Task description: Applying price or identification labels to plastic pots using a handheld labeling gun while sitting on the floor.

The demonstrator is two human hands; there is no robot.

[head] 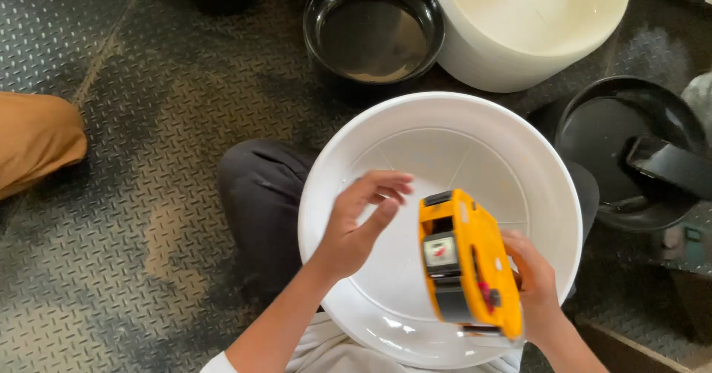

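My right hand (535, 284) grips an orange hand-held label gun (467, 262) with a black front and a small white label roll showing, held over a large white plastic bowl (445, 132). The bowl rests on my lap over dark trousers (259, 202). My left hand (360, 221) hovers above the bowl's left inner side, fingers loosely curled and apart, holding nothing, just left of the label gun.
A stack of white bowls (526, 24) stands at the top right. A black bowl (373, 32) sits at top centre, another black bowl (623, 136) at right. The floor is dark metal tread plate (133, 232). An orange-brown clothed limb of another person (33, 139) lies at left.
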